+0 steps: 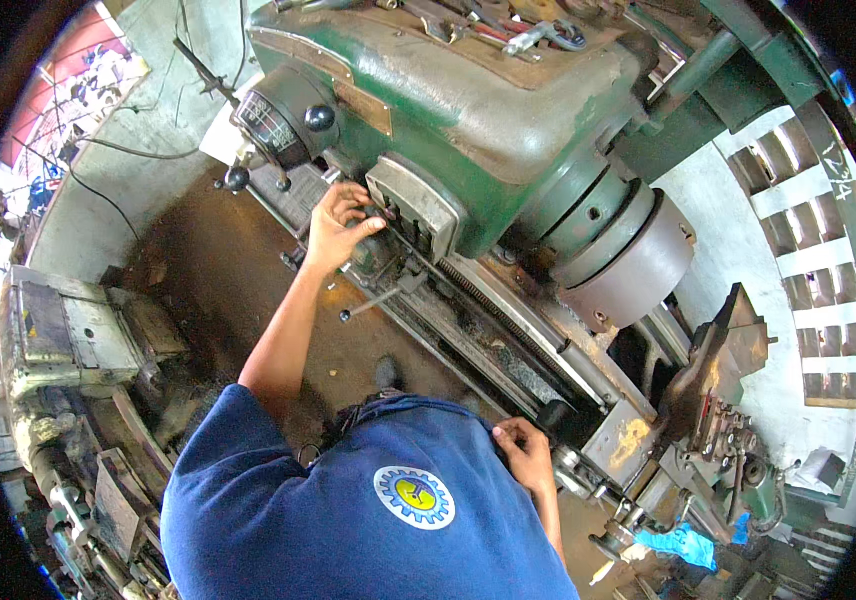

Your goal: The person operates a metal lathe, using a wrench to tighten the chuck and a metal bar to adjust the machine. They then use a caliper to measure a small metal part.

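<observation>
My left hand (336, 228) reaches up to the front of a green lathe headstock (468, 130). Its fingers curl, with thumb and forefinger at a small dark lever on the slotted grey control plate (416, 210). Above that hand is a round grey speed dial (273, 118) with a black ball knob (320, 118). Lower down, my right hand (530, 458) is closed beside the front of the lathe bed, near my shirt. Its fingers are bent, and whatever they hold, if anything, is hidden.
A large grey chuck (638, 265) projects from the headstock over the bed. The carriage with its tool post (723, 430) stands at right. Spanners (548, 37) lie on the headstock. Another machine (73, 335) stands at left; a blue cloth (683, 545) is at lower right.
</observation>
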`<state>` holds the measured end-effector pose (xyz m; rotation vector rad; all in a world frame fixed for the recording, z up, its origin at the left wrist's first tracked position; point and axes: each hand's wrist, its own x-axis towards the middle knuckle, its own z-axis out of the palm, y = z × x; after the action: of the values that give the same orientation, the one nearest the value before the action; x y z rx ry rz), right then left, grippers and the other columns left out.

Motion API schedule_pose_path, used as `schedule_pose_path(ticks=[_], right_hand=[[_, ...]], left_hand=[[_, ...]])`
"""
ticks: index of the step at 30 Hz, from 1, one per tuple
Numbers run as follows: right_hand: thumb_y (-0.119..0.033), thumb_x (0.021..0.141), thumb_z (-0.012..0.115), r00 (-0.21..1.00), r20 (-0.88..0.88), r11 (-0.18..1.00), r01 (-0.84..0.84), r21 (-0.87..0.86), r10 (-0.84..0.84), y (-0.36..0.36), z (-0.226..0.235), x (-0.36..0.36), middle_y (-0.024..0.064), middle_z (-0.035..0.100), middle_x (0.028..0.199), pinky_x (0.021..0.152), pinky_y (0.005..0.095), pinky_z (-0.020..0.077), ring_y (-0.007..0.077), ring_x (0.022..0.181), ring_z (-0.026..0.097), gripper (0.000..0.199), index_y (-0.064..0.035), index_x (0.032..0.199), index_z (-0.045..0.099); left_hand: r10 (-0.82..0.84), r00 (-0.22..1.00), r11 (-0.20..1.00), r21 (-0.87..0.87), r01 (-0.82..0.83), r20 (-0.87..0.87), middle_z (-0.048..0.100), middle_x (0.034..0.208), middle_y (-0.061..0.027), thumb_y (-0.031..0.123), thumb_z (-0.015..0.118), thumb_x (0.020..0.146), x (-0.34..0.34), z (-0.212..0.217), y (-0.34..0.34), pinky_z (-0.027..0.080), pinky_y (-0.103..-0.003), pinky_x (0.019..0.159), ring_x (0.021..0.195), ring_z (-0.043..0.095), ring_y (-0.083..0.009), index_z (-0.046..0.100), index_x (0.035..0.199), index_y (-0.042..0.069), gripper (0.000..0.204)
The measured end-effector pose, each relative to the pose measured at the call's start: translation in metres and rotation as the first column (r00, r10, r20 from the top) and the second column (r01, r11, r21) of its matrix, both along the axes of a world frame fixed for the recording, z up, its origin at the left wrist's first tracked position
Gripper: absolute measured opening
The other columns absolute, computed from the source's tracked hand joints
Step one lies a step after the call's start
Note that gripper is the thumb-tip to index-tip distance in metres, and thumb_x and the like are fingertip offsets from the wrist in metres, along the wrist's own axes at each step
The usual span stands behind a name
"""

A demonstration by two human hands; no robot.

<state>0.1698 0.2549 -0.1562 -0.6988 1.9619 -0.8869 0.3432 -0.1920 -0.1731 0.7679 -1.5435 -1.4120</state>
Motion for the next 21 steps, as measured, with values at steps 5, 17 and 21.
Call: schedule_pose_path(ticks=[5, 17, 21], right_hand=[[-0.024, 0.092, 0.075, 0.998, -0.051, 0.999, 0.035, -0.040, -0.037, 0.008, -0.003, -0.002, 0.0038, 0.061, 0.068, 0.061, 0.0302, 0.0448, 0.0119, 0.064, 0.052, 0.025, -0.0005, 0.098, 0.071], [-0.027, 0.091, 0.075, 0.984, -0.083, 0.982, -0.150, 0.118, 0.160, -0.014, 0.007, -0.024, 0.0096, 0.068, 0.077, 0.070, 0.0312, 0.0503, 0.0160, 0.072, 0.062, 0.025, -0.0027, 0.098, 0.072], [-0.028, 0.091, 0.075, 0.981, -0.148, 0.987, -0.104, 0.121, 0.121, -0.011, -0.001, -0.019, 0.0143, 0.071, 0.080, 0.071, 0.0347, 0.0527, 0.0215, 0.073, 0.068, 0.027, -0.0026, 0.099, 0.072]], left_hand=[[0.058, 0.997, 0.997, -0.047, -0.056, 0.053, 0.062, 0.094, -0.0015, -0.001, 0.086, 0.076, -0.014, 0.004, 0.003, 0.048, -0.024, 0.074, 0.088, 0.060, -0.0094, 0.058, 0.098, 0.006, 0.037], [0.828, 0.560, 0.363, -0.731, -0.577, -0.031, 0.062, 0.068, -0.0094, 0.031, 0.079, 0.086, -0.031, 0.168, 0.007, 0.048, -0.037, 0.054, 0.056, 0.059, -0.0239, 0.066, 0.089, 0.007, 0.027], [0.839, 0.507, 0.117, -0.844, -0.523, -0.198, 0.057, 0.064, -0.0098, 0.023, 0.075, 0.084, -0.043, 0.178, -0.042, 0.047, -0.043, 0.053, 0.057, 0.060, -0.0309, 0.065, 0.062, 0.009, 0.028]])
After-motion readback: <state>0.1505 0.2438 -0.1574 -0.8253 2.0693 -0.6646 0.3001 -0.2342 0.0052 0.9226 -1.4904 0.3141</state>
